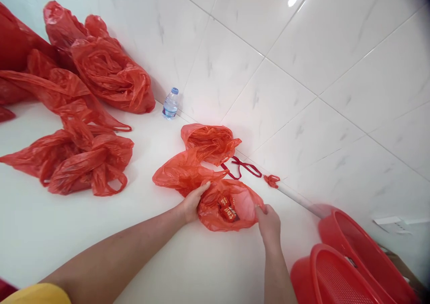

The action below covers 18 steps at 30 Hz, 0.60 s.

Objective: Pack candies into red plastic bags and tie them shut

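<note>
A red plastic bag lies on the white floor near the wall, its mouth held apart. Small red packets show inside it. My left hand grips the bag's left rim, fingers curled over the plastic. My right hand pinches the right rim. A second crumpled red bag lies just behind, touching the held one.
Several more red plastic bags are heaped at the left and against the tiled wall. A small water bottle stands by the wall. Red ribbons lie along the wall's foot. Two red mesh baskets sit at the lower right.
</note>
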Each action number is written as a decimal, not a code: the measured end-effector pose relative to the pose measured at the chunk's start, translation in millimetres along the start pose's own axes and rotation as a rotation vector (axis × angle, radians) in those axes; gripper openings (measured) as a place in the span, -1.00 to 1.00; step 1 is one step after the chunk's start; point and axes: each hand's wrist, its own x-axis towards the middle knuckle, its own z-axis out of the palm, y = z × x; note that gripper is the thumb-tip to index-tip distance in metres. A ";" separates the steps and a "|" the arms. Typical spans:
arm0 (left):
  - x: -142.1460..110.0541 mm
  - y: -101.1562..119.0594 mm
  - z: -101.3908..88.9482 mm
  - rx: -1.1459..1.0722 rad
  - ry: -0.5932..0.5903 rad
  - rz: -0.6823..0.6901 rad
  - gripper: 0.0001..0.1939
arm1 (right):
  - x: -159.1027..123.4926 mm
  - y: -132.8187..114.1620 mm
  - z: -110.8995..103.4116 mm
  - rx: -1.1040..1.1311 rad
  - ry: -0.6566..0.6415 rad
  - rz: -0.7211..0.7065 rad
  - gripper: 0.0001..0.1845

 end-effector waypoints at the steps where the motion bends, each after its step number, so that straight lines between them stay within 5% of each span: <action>1: 0.5 0.5 -0.7 0.001 -0.008 0.007 -0.66 | -2.1 -4.0 -5.9 0.053 0.024 0.010 -0.59; 9: 2.1 -0.5 -3.6 0.073 -0.040 0.071 -0.68 | -41.6 -41.8 -53.6 0.843 0.286 0.020 -0.68; 14: -9.6 0.0 4.0 0.259 -0.142 0.171 -0.66 | -58.6 -35.0 -58.2 1.028 0.248 -0.034 -0.78; 18: -21.2 18.3 21.0 0.528 -0.110 0.297 -0.57 | -61.4 -23.3 -66.6 1.050 0.225 0.004 -0.74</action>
